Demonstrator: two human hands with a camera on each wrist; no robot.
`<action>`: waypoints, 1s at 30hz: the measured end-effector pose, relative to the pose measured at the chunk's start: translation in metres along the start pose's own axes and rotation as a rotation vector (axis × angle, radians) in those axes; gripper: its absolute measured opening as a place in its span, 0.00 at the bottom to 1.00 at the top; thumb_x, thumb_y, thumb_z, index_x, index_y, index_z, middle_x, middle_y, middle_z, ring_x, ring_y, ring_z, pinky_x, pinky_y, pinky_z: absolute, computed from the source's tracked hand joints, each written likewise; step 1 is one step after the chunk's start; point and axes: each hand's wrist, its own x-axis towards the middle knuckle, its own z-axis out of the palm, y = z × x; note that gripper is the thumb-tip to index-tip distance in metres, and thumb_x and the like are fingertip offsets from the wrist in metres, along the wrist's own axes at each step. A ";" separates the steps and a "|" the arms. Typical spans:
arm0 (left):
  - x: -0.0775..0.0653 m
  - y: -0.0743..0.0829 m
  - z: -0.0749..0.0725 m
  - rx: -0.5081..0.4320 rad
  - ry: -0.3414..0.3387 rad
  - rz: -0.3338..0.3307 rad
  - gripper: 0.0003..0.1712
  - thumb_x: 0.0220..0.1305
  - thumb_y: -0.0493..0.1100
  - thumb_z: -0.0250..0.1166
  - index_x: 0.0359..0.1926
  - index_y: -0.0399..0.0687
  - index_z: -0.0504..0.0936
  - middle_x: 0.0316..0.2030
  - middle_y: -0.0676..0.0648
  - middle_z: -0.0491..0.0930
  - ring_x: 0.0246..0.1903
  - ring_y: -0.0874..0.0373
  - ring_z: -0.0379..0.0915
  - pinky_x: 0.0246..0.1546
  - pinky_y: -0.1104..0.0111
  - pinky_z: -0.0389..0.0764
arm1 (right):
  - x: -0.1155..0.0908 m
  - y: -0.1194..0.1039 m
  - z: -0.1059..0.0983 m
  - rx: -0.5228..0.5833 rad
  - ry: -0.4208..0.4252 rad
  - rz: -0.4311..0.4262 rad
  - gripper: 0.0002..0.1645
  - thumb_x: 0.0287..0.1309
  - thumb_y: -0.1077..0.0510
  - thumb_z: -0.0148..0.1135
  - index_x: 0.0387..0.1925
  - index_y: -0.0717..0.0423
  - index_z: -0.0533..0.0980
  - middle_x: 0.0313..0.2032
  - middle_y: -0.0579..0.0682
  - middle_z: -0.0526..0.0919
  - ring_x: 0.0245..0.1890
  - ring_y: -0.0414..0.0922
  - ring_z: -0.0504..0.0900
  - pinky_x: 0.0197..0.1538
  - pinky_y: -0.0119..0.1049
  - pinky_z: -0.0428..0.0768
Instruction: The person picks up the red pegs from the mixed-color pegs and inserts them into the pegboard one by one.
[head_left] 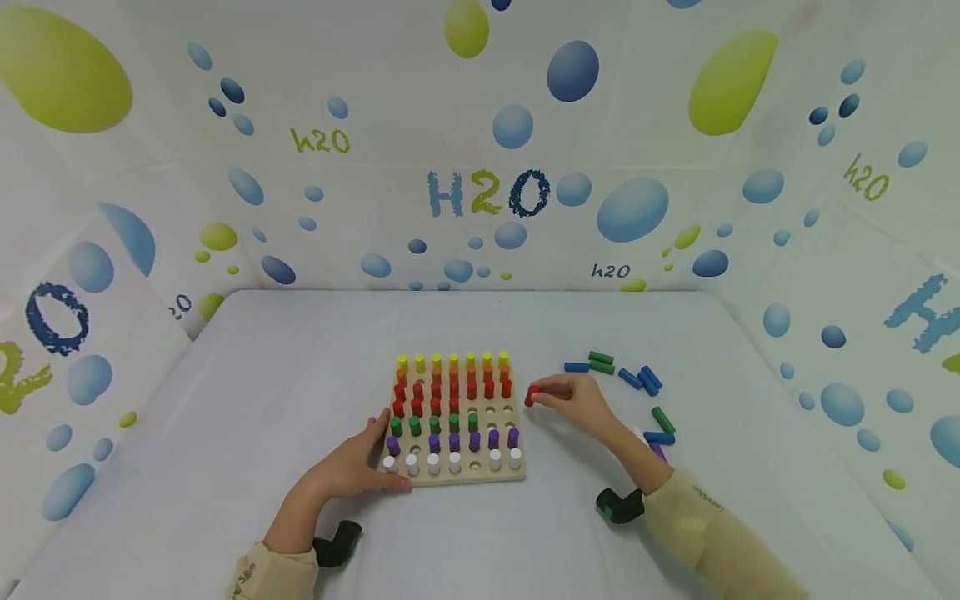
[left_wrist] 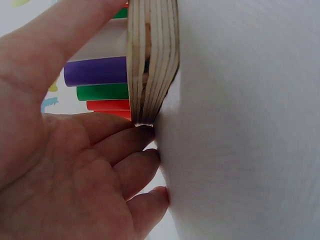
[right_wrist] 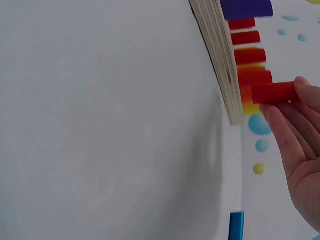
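A wooden pegboard [head_left: 467, 479] holds rows of upright pegs, coloured yellow, orange, red, green, purple and white from back to front. Bare holes show in several rows, among them the right end of the front red row. My left hand [head_left: 347, 463] grips the board's near left corner, thumb along the front edge and fingers against the left side. In the left wrist view, the fingertips [left_wrist: 145, 134] meet the layered edge. Just right of the board, my right hand [head_left: 577, 403] pinches a red peg [right_wrist: 274, 92] between thumb and fingers, its free end sticking out toward the board.
Loose pegs lie on the white tabletop right of the board: blue pegs [head_left: 649, 381], green pegs [head_left: 602, 357], and a purple peg [head_left: 657, 451] near the right forearm. A patterned backdrop [head_left: 375, 208] surrounds the table's back and sides. Dark camera mounts [head_left: 619, 506] sit at both wrists.
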 end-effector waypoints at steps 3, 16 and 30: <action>-0.001 0.001 0.000 -0.003 -0.001 -0.004 0.68 0.39 0.58 0.74 0.70 0.37 0.42 0.67 0.28 0.40 0.65 0.33 0.38 0.59 0.40 0.48 | 0.004 -0.006 0.009 0.014 -0.011 -0.007 0.16 0.54 0.56 0.64 0.41 0.62 0.81 0.37 0.54 0.84 0.36 0.44 0.83 0.40 0.33 0.80; -0.001 0.001 0.000 -0.012 -0.001 -0.013 0.68 0.38 0.58 0.75 0.70 0.37 0.42 0.67 0.29 0.40 0.66 0.34 0.37 0.59 0.40 0.48 | 0.016 -0.021 0.045 0.078 -0.080 -0.045 0.15 0.54 0.56 0.64 0.40 0.62 0.81 0.36 0.53 0.84 0.36 0.43 0.83 0.41 0.31 0.79; -0.001 0.000 0.000 -0.015 0.001 -0.002 0.67 0.39 0.58 0.75 0.70 0.37 0.42 0.67 0.29 0.41 0.66 0.35 0.37 0.59 0.40 0.48 | 0.023 -0.029 0.060 0.045 -0.111 -0.104 0.14 0.55 0.56 0.63 0.40 0.61 0.81 0.36 0.52 0.84 0.35 0.43 0.83 0.39 0.30 0.80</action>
